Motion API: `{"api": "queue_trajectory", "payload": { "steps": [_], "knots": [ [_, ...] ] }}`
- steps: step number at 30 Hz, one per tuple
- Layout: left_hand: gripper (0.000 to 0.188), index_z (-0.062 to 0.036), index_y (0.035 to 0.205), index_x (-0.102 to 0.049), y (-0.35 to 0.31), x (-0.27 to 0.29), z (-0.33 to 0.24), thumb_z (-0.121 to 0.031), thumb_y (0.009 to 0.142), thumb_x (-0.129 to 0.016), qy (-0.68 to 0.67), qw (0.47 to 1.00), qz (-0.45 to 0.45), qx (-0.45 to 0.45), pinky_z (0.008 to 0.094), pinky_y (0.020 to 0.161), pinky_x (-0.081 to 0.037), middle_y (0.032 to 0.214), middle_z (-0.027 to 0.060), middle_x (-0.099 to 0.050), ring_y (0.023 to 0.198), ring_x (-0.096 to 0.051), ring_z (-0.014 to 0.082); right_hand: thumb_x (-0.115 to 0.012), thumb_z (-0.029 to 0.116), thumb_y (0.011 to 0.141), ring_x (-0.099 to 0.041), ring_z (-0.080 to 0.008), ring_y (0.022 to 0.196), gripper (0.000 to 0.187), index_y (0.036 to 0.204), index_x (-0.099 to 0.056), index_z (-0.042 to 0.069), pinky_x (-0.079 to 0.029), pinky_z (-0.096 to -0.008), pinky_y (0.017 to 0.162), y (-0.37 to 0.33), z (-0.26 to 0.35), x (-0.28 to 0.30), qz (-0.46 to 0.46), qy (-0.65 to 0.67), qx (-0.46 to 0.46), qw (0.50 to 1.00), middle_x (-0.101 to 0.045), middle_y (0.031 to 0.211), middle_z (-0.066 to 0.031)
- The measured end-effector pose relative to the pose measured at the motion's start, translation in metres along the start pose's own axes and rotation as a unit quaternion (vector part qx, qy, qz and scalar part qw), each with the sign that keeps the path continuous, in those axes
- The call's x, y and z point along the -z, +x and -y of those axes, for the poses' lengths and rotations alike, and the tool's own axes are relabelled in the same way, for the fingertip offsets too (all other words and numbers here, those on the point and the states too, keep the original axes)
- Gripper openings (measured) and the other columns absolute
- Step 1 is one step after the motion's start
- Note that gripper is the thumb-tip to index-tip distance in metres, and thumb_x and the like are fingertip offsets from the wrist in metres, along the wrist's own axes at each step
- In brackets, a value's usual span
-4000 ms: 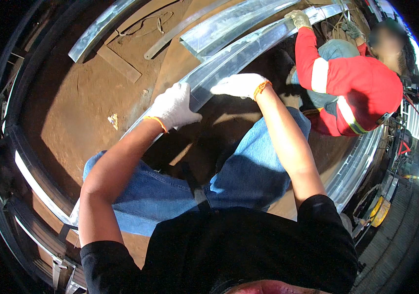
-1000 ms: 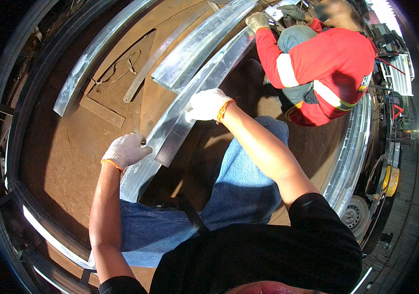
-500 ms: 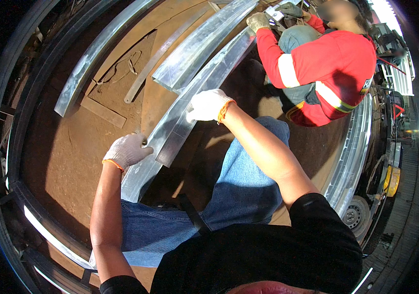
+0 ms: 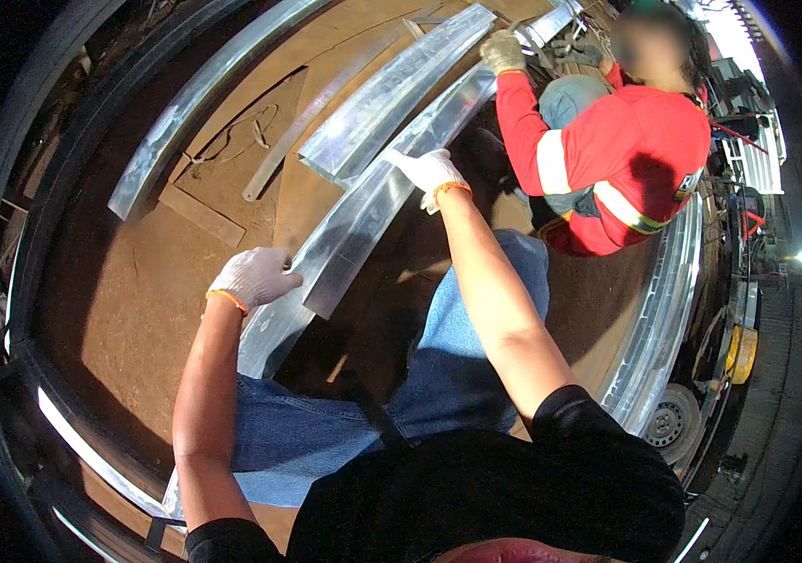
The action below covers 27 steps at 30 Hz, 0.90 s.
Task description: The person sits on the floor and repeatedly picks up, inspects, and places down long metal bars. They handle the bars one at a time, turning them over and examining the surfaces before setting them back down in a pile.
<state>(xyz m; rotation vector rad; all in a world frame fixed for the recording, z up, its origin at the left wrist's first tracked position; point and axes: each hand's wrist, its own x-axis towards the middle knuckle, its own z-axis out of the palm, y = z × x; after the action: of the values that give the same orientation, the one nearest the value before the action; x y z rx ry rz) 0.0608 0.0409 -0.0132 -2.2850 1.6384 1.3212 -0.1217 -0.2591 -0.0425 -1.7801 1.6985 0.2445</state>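
A long galvanised metal channel (image 4: 274,330) runs diagonally from my knee toward the far right, with a second, shorter-looking metal strip (image 4: 349,258) lying along it. My left hand (image 4: 255,277), in a white knit glove with orange cuff, is curled at the channel's left edge, thumb over it. Its fingertips are partly hidden. Farther up, my right hand (image 4: 427,174), gloved alike, touches the metal with fingers stretched to the left and the thumb apart. Beyond it, a crouching co-worker in a red jacket (image 4: 621,155) has a gloved hand (image 4: 502,52) near the far end of the metal.
Beside the channel lie a wide metal profile (image 4: 391,94), a narrow flat bar (image 4: 274,169) and a curved profile (image 4: 194,108). A flat plate (image 4: 202,216) rests on the brown floor. More profiles (image 4: 668,319) and a wheel (image 4: 671,422) stand at the right.
My right hand has shifted slightly right and up along the metal, its fingers now stretched out. My left hand has moved a little to the right. The co-worker's head has turned up.
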Motion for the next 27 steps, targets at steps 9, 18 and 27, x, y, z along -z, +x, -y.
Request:
{"api": "queue_trajectory", "payload": {
  "steps": [9,18,27],
  "knots": [
    [0.052,-0.0053,0.12,-0.073,-0.01,-0.007,0.012,-0.046,0.088,-0.066,-0.018,1.0,-0.022,-0.012,0.0492,0.096,-0.055,0.116,0.0239,-0.075,0.11,-0.071,0.0416,-0.08,0.055,0.08,-0.071,-0.0391,0.11,0.106,0.135,-0.037,-0.023,-0.061,-0.044,0.087,0.018,-0.023,-0.027,-0.019,0.169,-0.019,0.985,-0.064,0.127,-0.0338],
    [0.052,-0.0055,0.118,-0.072,-0.02,0.0,0.016,-0.047,0.088,-0.066,-0.027,0.999,-0.038,-0.022,0.0503,0.093,-0.055,0.111,0.0237,-0.076,0.106,-0.072,0.0427,-0.078,0.033,0.086,-0.07,-0.0302,0.105,0.051,0.124,-0.067,0.0,-0.059,-0.0451,0.089,0.017,-0.05,-0.059,0.07,0.503,0.009,0.861,-0.07,0.121,-0.0165],
    [0.051,-0.0065,0.119,-0.071,-0.025,0.0,0.017,-0.048,0.089,-0.066,-0.031,0.998,-0.051,-0.032,0.0503,0.092,-0.056,0.111,0.0236,-0.075,0.106,-0.072,0.0423,-0.07,0.032,0.094,-0.068,-0.0183,0.106,0.032,0.118,-0.074,0.012,-0.054,-0.0351,0.095,0.065,-0.071,-0.083,0.092,0.641,0.046,0.761,-0.074,0.11,-0.0029]
  ]
}}
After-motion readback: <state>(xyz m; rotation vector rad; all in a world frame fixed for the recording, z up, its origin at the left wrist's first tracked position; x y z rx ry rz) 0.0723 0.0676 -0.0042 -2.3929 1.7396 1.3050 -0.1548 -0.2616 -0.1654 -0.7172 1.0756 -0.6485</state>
